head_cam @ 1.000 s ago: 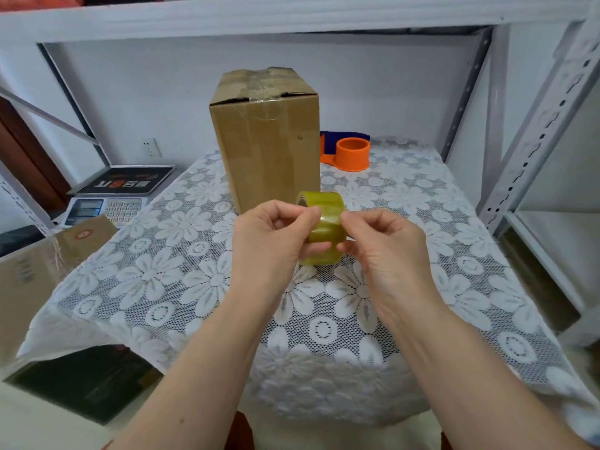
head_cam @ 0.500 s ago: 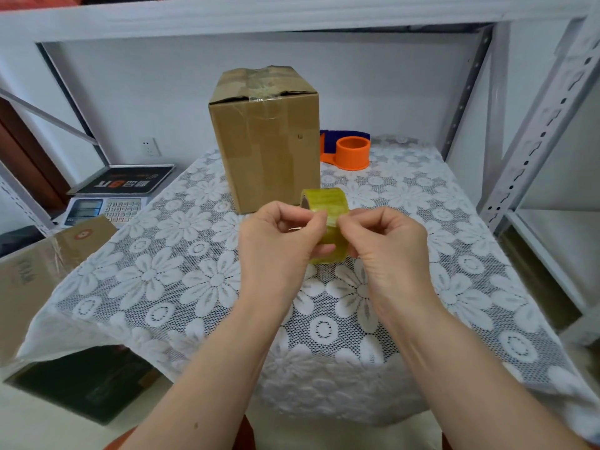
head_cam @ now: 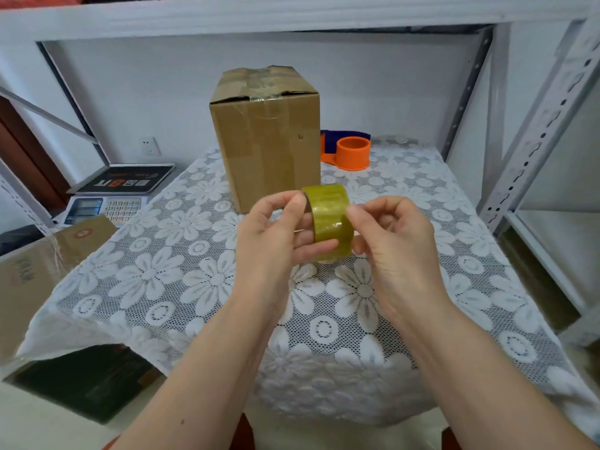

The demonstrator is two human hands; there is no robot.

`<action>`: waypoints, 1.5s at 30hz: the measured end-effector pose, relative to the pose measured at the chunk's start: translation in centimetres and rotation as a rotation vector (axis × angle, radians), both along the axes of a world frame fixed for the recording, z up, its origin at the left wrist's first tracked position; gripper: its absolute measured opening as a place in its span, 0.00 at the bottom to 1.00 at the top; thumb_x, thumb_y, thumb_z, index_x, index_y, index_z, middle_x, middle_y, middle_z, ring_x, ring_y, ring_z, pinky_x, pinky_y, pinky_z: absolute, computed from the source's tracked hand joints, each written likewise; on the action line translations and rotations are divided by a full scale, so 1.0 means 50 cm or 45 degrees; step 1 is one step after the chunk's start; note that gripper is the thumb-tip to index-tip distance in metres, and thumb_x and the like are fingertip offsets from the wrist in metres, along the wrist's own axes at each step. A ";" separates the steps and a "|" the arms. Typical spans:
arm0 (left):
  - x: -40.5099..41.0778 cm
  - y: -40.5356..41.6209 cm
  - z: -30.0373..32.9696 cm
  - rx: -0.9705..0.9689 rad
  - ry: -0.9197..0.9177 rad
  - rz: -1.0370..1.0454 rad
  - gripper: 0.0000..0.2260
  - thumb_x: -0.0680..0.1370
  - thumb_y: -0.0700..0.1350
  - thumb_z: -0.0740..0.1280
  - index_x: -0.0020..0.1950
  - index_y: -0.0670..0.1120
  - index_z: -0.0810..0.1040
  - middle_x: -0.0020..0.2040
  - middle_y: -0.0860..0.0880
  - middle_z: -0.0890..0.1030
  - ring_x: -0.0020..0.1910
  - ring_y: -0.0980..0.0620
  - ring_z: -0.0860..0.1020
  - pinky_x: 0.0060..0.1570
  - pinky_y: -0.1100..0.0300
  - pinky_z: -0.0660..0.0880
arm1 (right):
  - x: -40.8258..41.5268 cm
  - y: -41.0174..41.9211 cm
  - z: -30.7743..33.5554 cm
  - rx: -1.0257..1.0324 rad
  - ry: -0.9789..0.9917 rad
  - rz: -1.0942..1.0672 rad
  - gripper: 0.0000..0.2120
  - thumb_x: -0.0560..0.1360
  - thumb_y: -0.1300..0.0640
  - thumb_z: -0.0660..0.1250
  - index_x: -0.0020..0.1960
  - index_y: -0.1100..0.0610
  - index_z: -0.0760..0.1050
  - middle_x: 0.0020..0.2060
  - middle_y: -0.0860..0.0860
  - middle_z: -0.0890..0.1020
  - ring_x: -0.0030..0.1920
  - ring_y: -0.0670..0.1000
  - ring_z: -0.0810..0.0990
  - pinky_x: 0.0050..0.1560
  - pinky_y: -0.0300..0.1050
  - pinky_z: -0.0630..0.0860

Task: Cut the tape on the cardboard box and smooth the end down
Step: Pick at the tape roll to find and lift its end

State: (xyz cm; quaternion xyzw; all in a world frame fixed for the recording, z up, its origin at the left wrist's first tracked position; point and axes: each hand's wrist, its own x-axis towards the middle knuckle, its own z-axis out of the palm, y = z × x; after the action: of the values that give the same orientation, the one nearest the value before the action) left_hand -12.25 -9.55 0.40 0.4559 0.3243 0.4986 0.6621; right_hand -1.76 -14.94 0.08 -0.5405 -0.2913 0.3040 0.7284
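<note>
A person's two bare hands hold a roll of yellowish clear tape (head_cam: 328, 222) in the air above a tabletop (head_cam: 438, 274) covered with a white lace cloth patterned with flowers. The left hand (head_cam: 276, 245) has its grip clamped on the roll, thumb at the top edge and fingers curled under and through its centre. The right hand (head_cam: 396, 245) pinches at the roll's outer face with thumb and forefinger, its other fingers curled.

Behind the hands, near the middle of the tabletop, stands an upright cardboard box (head_cam: 266, 138). Clear tape (head_cam: 263, 89) runs across its closed top flaps and down the front. The roll partly hides the box's lower right corner.

Just right of the box, farther back, lies an orange and blue tape dispenser (head_cam: 350, 152). Off the tabletop to the left sit a weighing scale with a keypad (head_cam: 110, 196) and another cardboard box (head_cam: 29, 274). Grey metal shelving posts (head_cam: 539, 131) rise on the right.
</note>
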 end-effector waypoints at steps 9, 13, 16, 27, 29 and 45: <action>-0.005 0.008 -0.005 -0.041 0.046 -0.002 0.09 0.76 0.34 0.67 0.55 0.43 0.77 0.40 0.40 0.85 0.36 0.43 0.85 0.32 0.58 0.81 | 0.016 -0.001 -0.001 -0.046 0.068 0.105 0.09 0.73 0.70 0.65 0.41 0.57 0.76 0.37 0.51 0.80 0.31 0.48 0.75 0.29 0.39 0.70; -0.007 0.009 0.000 -0.078 0.013 -0.038 0.08 0.79 0.35 0.62 0.55 0.42 0.77 0.37 0.41 0.84 0.32 0.46 0.84 0.31 0.58 0.82 | 0.014 -0.009 -0.001 -0.028 -0.476 -0.020 0.12 0.74 0.68 0.64 0.46 0.52 0.77 0.48 0.48 0.81 0.46 0.47 0.79 0.41 0.42 0.76; -0.012 0.006 0.003 -0.072 0.041 -0.103 0.08 0.80 0.36 0.60 0.55 0.41 0.78 0.35 0.42 0.84 0.30 0.48 0.83 0.28 0.59 0.80 | 0.012 -0.012 -0.008 -0.025 -1.035 0.027 0.13 0.70 0.62 0.72 0.50 0.47 0.79 0.53 0.45 0.76 0.56 0.44 0.73 0.51 0.36 0.71; -0.031 0.011 0.001 0.253 0.216 -0.337 0.19 0.73 0.32 0.67 0.59 0.49 0.77 0.46 0.41 0.84 0.41 0.44 0.84 0.41 0.52 0.82 | 0.027 -0.016 -0.005 0.015 -0.802 0.010 0.06 0.68 0.61 0.74 0.35 0.54 0.79 0.47 0.42 0.76 0.42 0.45 0.78 0.43 0.41 0.77; -0.030 0.010 0.003 0.318 0.254 -0.366 0.21 0.72 0.30 0.69 0.60 0.48 0.77 0.45 0.43 0.85 0.40 0.45 0.84 0.42 0.52 0.82 | 0.028 -0.015 -0.003 0.024 -0.790 0.015 0.06 0.68 0.61 0.74 0.35 0.56 0.78 0.47 0.43 0.76 0.45 0.46 0.79 0.44 0.42 0.78; 0.008 -0.004 0.003 0.069 -0.060 -0.055 0.08 0.77 0.39 0.67 0.56 0.44 0.77 0.38 0.46 0.85 0.34 0.51 0.83 0.28 0.63 0.78 | 0.021 -0.035 0.013 -0.088 -0.560 0.054 0.05 0.72 0.52 0.70 0.47 0.51 0.81 0.42 0.46 0.84 0.43 0.41 0.82 0.44 0.35 0.78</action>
State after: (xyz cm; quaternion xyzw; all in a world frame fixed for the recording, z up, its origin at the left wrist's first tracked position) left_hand -11.86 -9.76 0.54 0.4687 0.2853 0.5032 0.6676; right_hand -0.71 -16.67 0.72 -0.6121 -0.4438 0.2039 0.6220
